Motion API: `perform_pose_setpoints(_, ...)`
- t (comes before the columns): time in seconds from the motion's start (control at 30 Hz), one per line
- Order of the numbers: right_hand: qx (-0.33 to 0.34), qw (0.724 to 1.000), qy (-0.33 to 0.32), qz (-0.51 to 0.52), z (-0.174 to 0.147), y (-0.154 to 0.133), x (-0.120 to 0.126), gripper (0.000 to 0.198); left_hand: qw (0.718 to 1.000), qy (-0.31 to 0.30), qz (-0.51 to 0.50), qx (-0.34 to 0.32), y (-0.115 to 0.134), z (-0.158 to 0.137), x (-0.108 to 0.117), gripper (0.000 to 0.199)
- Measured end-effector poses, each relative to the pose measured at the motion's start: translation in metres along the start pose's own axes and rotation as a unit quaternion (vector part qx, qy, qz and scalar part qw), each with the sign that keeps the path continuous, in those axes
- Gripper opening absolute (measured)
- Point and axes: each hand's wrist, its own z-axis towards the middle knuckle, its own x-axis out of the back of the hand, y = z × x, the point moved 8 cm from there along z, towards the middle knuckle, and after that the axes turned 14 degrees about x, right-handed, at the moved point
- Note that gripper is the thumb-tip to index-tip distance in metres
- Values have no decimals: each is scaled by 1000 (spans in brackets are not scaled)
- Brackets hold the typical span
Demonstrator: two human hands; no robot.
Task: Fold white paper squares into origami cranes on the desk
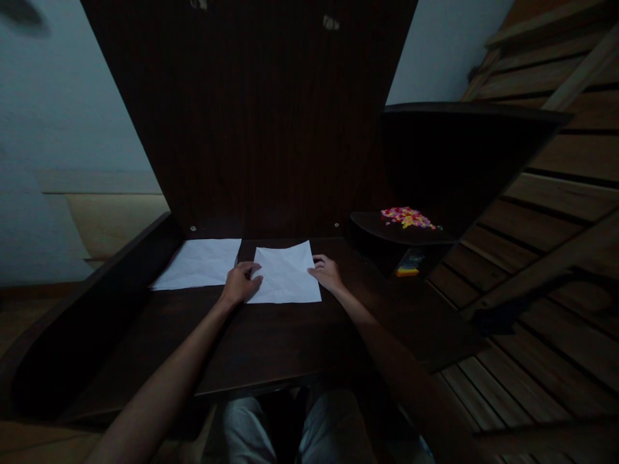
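White sheet (284, 276) mid-desk (271, 341), left hand (236, 285) and right hand (329, 274) pinching opposite side edges between thumb and fingers — likely to steady the creased paper; other paper (200, 263) lies just left, presumably for working room.

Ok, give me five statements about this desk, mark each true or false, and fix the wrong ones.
1. The left hand is at the left edge of the front white paper sheet. True.
2. The right hand is on the pile of small colourful pieces. False: it is at the front sheet's right edge.
3. The pile lies on the small corner shelf. True.
4. The other white paper lies right of the front sheet. False: it lies to the left.
5. A yellow-edged item shows below the shelf. True.
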Motion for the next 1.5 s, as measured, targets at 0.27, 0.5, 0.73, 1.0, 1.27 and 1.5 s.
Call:
perform_pose_setpoints(0.27,14,993,-89,70,-4,-12,-18,60,972,-44,202,-115,17,-16,-24,58)
perform_pose_setpoints(0.5,122,975,-188,-4,-16,-46,-33,79,963,-84,239,-94,14,-19,-32,80)
perform_pose_setpoints(0.73,212,929,-280,-119,-34,-65,-52,77,975,-77,197,-73,11,-17,-32,101)
perform_pose_setpoints(1.0,242,872,-369,-210,-48,-61,-71,75,979,-67,153,-118,5,-14,-34,92)
perform_pose_setpoints(1.27,278,809,-432,-285,-60,-62,-82,61,974,155,-151,-68,18,-14,35,47)
perform_pose_setpoints(1.5,265,799,-444,-307,-61,-59,-85,62,970,104,-82,-204,54,-34,23,43)
